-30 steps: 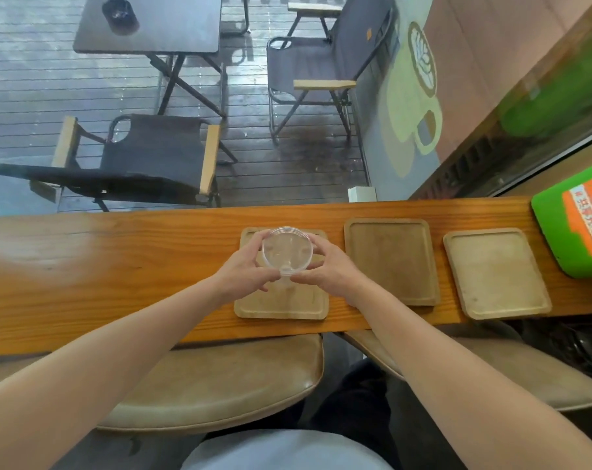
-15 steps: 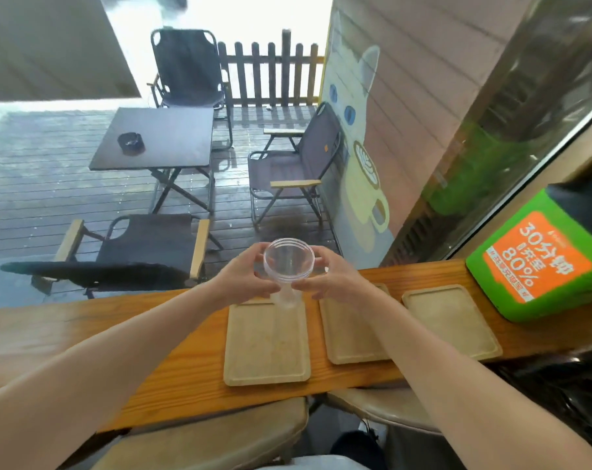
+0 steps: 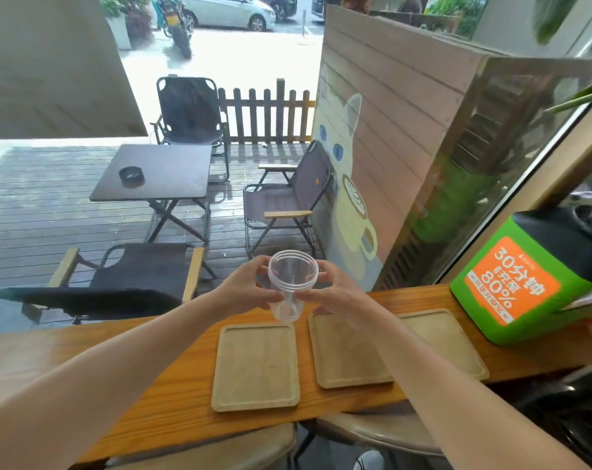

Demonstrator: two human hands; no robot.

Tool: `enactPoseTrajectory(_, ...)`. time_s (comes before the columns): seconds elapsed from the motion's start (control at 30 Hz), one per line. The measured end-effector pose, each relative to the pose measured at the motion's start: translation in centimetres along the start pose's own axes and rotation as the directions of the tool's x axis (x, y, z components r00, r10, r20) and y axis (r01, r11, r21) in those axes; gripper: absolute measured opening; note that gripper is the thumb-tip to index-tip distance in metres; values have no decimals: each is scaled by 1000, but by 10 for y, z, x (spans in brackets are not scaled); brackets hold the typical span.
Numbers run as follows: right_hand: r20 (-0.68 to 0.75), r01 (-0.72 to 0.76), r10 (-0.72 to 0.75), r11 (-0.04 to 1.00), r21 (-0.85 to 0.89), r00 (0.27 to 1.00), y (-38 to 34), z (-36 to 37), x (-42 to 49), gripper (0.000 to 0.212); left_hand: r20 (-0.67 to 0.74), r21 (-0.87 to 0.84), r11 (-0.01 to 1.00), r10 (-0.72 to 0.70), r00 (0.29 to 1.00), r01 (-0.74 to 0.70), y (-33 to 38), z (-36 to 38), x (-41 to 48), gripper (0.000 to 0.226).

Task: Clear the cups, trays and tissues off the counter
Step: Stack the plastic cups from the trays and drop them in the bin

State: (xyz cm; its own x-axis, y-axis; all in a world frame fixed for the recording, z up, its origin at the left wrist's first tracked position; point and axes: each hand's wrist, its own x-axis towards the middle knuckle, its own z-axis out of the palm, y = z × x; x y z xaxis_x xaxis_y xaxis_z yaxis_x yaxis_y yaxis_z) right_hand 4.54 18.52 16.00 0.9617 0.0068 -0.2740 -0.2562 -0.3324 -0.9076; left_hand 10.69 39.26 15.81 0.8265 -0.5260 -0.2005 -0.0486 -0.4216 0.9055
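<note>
Above the tabletop's (image 3: 172, 385) far edge, a clear cup (image 3: 291, 284) hangs clamped between both hands, left hand (image 3: 250, 290) and right hand (image 3: 335, 296). Thin, slick plastic could buckle or slip and drop onto the three wooden trays (image 3: 255, 364) lined along the near edge.

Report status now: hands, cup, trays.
Both hands, left and right, hold clear cup above counter. Three trays remain. Nothing blocking.
</note>
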Motion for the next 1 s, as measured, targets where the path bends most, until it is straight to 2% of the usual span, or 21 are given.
enactPoseTrajectory(0.23,-48,-5,9,995,96,999,10,-6,-9,74,4,-81,996,39,999,-39,8,12,3,63)
enactPoseTrajectory(0.4,-216,-41,70,990,138,974,19,-27,-38,73,106,-151,987,64,992,-48,23,43,24,60)
enactPoseTrajectory(0.53,-329,-66,116,985,160,937,30,-57,-71,92,194,-176,982,105,975,-71,46,80,35,59)
enactPoseTrajectory(0.83,-423,-19,175,938,346,889,47,-133,-158,76,351,-120,984,169,921,-135,121,171,39,54)
enactPoseTrajectory(1.0,-549,33,212,915,403,808,80,-188,-230,73,436,-110,981,193,879,-160,173,262,37,47)
